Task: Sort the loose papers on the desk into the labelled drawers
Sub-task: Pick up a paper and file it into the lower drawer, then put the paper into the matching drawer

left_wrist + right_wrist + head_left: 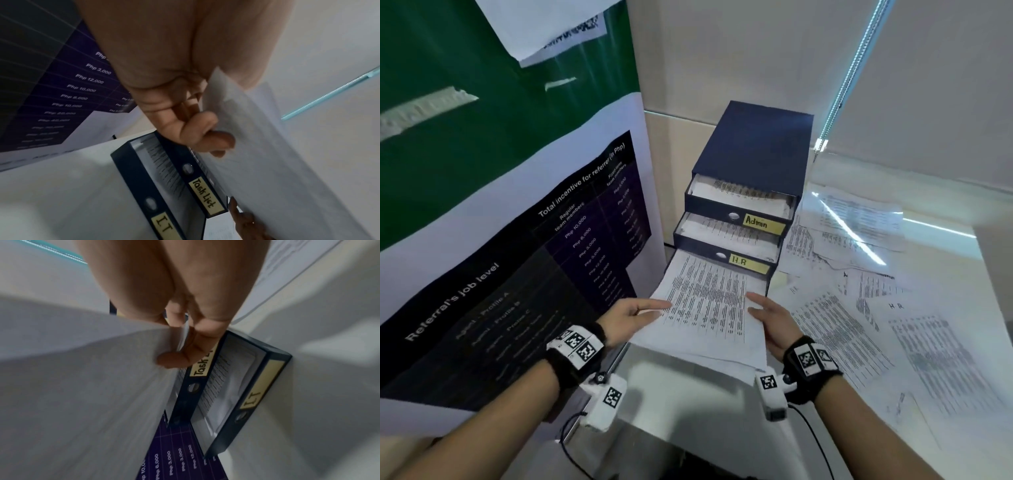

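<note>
I hold a stack of printed papers (709, 308) in both hands in front of the dark blue drawer unit (756, 147). My left hand (650, 308) pinches its left edge and my right hand (763, 308) pinches its right edge. The stack's far end reaches in below the open H.R drawer (748, 263); the Admin drawer (763, 222) above is open too, with papers inside. In the left wrist view, fingers (205, 129) curl under the sheets (267, 162), near the open Task List drawer (205, 194) and IT drawer (164, 225). The right wrist view shows the same Task List drawer (200, 368).
Several loose printed sheets (859, 308) cover the white desk to the right of the unit. A large poster (517, 274) hangs close on the left. A wall and a window blind with its bead chain (852, 68) stand behind the desk.
</note>
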Demonstrator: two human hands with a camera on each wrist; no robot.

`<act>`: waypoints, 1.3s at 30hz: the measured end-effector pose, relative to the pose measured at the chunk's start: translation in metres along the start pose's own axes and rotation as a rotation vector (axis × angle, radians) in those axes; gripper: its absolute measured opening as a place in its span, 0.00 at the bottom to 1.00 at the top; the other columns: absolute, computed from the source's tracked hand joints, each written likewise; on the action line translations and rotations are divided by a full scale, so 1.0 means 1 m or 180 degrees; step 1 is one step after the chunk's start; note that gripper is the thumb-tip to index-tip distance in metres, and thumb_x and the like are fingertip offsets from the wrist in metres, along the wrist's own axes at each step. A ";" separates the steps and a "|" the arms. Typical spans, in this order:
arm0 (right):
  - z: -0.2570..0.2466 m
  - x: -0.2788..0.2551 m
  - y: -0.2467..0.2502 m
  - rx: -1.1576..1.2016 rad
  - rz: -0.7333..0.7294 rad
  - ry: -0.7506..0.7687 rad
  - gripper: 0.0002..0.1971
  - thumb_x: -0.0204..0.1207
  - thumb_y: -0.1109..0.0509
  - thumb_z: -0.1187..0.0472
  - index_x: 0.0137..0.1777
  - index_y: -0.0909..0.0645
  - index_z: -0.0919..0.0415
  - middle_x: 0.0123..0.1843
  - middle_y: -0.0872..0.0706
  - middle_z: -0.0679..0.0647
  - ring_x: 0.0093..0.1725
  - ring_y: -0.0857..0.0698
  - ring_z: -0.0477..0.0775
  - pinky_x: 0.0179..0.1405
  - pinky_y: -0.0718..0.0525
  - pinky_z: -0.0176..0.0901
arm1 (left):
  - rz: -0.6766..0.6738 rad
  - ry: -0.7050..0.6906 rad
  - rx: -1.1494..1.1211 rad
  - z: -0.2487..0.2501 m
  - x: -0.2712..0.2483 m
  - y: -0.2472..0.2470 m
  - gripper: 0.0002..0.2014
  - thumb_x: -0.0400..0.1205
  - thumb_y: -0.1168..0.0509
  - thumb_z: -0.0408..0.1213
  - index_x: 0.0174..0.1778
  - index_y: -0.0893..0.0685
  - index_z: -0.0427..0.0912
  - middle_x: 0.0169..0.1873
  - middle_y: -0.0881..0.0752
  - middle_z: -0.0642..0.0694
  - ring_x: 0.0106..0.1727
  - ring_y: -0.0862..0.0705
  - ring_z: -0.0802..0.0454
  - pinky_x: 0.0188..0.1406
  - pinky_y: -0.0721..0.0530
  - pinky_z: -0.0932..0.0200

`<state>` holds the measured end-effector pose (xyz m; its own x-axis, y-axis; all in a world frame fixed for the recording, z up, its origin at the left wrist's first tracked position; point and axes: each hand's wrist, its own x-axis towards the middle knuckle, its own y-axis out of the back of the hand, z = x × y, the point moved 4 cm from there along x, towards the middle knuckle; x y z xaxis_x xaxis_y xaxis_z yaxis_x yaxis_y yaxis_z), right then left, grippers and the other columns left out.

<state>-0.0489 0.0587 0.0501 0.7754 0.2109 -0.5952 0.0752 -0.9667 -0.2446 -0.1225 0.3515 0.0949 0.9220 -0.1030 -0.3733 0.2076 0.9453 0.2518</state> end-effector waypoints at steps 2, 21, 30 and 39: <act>-0.003 0.005 0.000 -0.0501 0.0039 0.0112 0.18 0.71 0.22 0.56 0.62 0.14 0.49 0.49 0.16 0.65 0.44 0.21 0.66 0.47 0.23 0.55 | 0.0189 -0.0017 0.0166 0.000 0.015 0.002 0.16 0.85 0.37 0.27 0.56 0.14 0.55 0.66 0.15 0.50 0.69 0.19 0.60 0.75 0.30 0.65; -0.033 0.064 -0.011 -0.0876 0.0372 0.0160 0.17 0.59 0.13 0.57 0.48 0.08 0.60 0.49 0.08 0.60 0.48 0.08 0.55 0.58 0.12 0.45 | 0.0242 0.0707 -0.0339 0.009 0.157 -0.016 0.13 0.79 0.27 0.33 0.59 0.11 0.37 0.46 0.09 0.42 0.46 0.10 0.49 0.59 0.12 0.52; -0.052 0.030 0.049 -0.0667 0.0098 0.0213 0.11 0.75 0.26 0.72 0.57 0.14 0.70 0.54 0.10 0.68 0.53 0.11 0.62 0.59 0.13 0.46 | -0.0696 0.0319 0.3222 0.028 0.176 -0.066 0.25 0.86 0.49 0.62 0.63 0.13 0.53 0.66 0.15 0.45 0.68 0.21 0.41 0.74 0.30 0.49; -0.029 0.061 0.256 -0.4420 0.1527 -0.0532 0.52 0.59 0.15 0.42 0.80 0.35 0.57 0.76 0.29 0.65 0.73 0.26 0.66 0.71 0.23 0.60 | -0.0184 -0.0331 0.1005 0.089 0.153 -0.152 0.11 0.79 0.28 0.51 0.37 0.13 0.48 0.26 0.21 0.56 0.29 0.24 0.61 0.33 0.24 0.63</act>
<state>0.0361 -0.1797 -0.0267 0.8268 -0.2409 -0.5084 0.4391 -0.2885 0.8508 0.0161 0.1650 0.0787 0.9307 -0.2002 -0.3060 0.3366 0.7961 0.5029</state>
